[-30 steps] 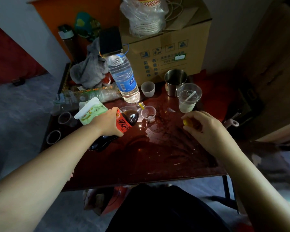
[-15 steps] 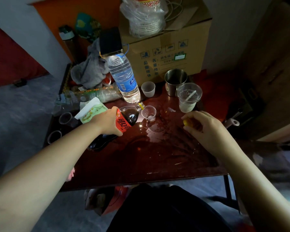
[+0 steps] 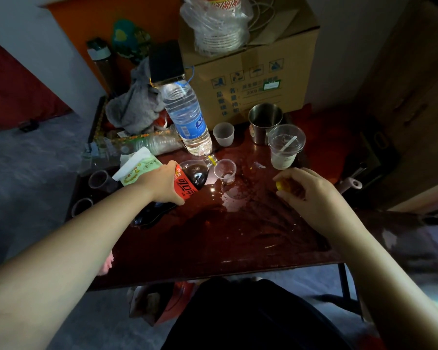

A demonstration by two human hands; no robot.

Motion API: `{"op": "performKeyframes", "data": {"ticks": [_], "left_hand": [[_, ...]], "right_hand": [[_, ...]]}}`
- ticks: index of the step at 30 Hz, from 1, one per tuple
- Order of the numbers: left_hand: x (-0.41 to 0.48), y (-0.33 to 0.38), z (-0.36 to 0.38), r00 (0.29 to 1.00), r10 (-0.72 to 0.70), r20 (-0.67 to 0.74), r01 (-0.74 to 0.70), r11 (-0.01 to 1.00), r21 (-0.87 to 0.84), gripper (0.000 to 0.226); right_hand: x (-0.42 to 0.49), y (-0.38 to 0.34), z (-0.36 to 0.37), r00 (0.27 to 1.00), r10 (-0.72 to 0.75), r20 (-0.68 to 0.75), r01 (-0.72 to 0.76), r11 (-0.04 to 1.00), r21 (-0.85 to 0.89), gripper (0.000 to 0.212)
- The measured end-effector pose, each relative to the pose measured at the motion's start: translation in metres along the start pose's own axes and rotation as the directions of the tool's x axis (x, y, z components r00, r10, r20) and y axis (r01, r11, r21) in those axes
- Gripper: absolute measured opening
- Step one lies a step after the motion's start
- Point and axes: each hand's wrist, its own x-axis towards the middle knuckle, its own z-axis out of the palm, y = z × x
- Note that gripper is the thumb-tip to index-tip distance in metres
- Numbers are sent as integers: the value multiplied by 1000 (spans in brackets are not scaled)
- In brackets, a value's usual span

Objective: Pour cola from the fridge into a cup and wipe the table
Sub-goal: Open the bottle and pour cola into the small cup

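My left hand (image 3: pixel 159 181) grips a cola bottle (image 3: pixel 195 176) with a red label, tipped over sideways. Its open mouth points at the rim of a small clear plastic cup (image 3: pixel 225 171) that stands on the dark red table (image 3: pixel 238 236). My right hand (image 3: pixel 306 189) hovers over the table to the right and pinches the yellow bottle cap (image 3: pixel 280 185) in curled fingers. Wet patches shine on the tabletop just in front of the cup. A grey cloth (image 3: pixel 134 107) lies heaped at the back left.
A big water bottle (image 3: pixel 186 120) stands behind the cola bottle. A second small cup (image 3: pixel 223 134), a steel mug (image 3: pixel 264 121) and a plastic cup with white liquid (image 3: pixel 285 146) stand at the back. A cardboard box (image 3: pixel 250 69) and a tissue pack (image 3: pixel 137 168) crowd the rear.
The cola bottle has tipped slightly further toward the small cup. My right hand has stayed in place holding the cap.
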Motion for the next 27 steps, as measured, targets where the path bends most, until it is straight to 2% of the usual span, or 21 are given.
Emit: {"op": "performKeyframes", "data": {"ticks": [14,19,27], "left_hand": [[3,-2,-3,999,-12,44,12,1000,15,86],[4,-1,-3,999,-6,45,4,999,39,79],[5,-1,-3,999,-5,46,1,997,71,81]], "right_hand": [[0,-2,1,1000,4,-4,-4,1000,11,25],[0,-1,2,1000,6,-5,-6,1000,3,25],[0,-1,0,1000,10,-11,-9,1000,3,26]]}}
